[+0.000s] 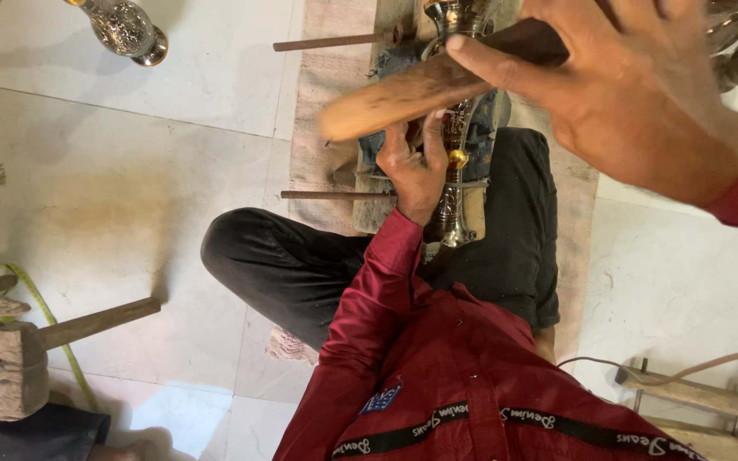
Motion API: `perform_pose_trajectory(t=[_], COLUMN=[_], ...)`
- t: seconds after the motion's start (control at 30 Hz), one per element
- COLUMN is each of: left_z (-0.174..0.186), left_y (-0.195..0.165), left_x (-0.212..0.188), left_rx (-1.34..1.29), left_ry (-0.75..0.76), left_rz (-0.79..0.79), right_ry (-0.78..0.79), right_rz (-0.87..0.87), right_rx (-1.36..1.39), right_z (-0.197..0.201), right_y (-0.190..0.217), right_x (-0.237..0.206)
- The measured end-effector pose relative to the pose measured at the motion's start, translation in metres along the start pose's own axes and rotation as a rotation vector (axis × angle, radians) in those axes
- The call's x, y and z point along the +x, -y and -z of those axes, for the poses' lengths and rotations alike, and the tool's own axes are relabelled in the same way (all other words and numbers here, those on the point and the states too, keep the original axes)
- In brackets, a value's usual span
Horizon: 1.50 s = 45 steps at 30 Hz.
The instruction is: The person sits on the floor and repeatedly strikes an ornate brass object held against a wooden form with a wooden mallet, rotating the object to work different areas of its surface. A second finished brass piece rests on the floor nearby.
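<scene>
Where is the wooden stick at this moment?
In the head view, the wooden stick is at top centre, held by the right hand, above the left hand and the engraved metal piece.

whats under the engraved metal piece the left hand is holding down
A wooden block lies under the engraved metal piece, with a woven mat beneath that. The left hand and the blurred wooden stick cover the middle part.

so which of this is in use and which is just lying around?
In use:
- right hand gripping wooden stick
- left hand on ornate metal piece
- wooden block beneath

Lying about:
- wooden mallet
- silver vase
- wooden frame
</scene>
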<state>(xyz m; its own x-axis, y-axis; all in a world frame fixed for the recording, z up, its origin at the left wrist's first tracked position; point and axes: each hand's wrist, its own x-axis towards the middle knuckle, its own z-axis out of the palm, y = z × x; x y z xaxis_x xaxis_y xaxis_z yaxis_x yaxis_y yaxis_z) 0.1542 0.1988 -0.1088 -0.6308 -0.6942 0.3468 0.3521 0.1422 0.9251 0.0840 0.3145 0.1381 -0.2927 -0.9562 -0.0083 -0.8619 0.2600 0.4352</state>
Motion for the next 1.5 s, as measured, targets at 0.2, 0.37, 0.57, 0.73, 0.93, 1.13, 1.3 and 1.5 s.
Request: perform_pose_trajectory(t=[0.2,0.37,0.57,0.73,0.93,1.13,1.3,1.5], left_z=[0.001,0.0,0.002,0.002,0.002,-0.005,-0.008,-0.007], left_y=[0.0,-0.002,-0.001,0.001,0.0,-0.006,-0.007,-0.008], left_x=[0.002,0.003,0.004,0.002,0.001,-0.002,-0.007,-0.009], left_rx=[0.005,-0.027,-0.018,-0.02,0.037,-0.151,-0.083,-0.092], left_ry=[0.008,-0.003,0.006,0.013,0.002,-0.061,-0.048,-0.035], left_rz=[-0.009,0.013,0.036,0.03,0.082,0.072,0.097,0.083], right_ry=[-0.166,-0.154,-0.138,-0.164,-0.192,-0.142,-0.094,0.031], right_rz=[0.06,0.055,0.049,0.054,0.059,-0.013,-0.009,-0.047], right_rx=[-0.12,-0.155,-0.094,-0.109,-0.151,-0.207,-0.163,-0.113], right_z=[-0.001,-0.005,-0.008,-0.013,-0.011,-0.023,-0.046,-0.047], right_y=[0.0,-0.002,-0.002,-0.001,-0.004,-0.008,-0.024,-0.024], right_x=[-0.005,-0.003,-0.006,-0.009,-0.012,-0.027,-0.033,-0.026])
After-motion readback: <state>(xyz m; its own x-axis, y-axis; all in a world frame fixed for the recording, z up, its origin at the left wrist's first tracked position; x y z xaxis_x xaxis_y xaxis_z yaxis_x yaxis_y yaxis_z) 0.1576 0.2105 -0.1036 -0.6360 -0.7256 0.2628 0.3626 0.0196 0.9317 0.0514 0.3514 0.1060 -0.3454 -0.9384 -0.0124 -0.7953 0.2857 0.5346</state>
